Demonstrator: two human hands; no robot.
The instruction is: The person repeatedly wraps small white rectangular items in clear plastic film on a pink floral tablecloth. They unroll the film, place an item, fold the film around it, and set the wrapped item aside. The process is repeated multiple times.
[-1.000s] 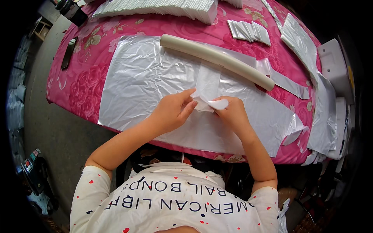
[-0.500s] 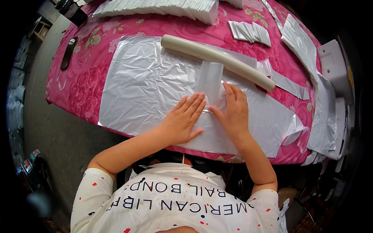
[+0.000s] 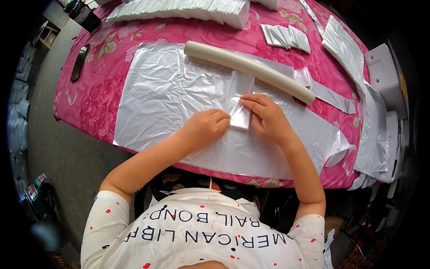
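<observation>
A narrow strip of clear plastic film (image 3: 239,117), folded over at its near end, lies on a large whitish plastic sheet (image 3: 156,98). From the left, my left hand (image 3: 207,128) has its fingers closed at the strip's edge. On the opposite side, my right hand (image 3: 268,117) pinches the strip with its fingertips over the film and its thumb lower down. A long cream tube (image 3: 251,69) lies slantwise across the sheet, just beyond the strip's far end.
A pink flowered cloth (image 3: 101,101) covers the table. Small folded packets (image 3: 286,36) lie beyond the tube, and a long stack of white folded pieces (image 3: 183,11) is at the back. A phone (image 3: 79,62) rests far left. Plastic sheeting (image 3: 374,130) and a white box (image 3: 384,69) line the right edge.
My flat, spread left hand has drawn back and curled its fingers at the strip's edge. My right hand has closed on the strip, whose near end is now folded over.
</observation>
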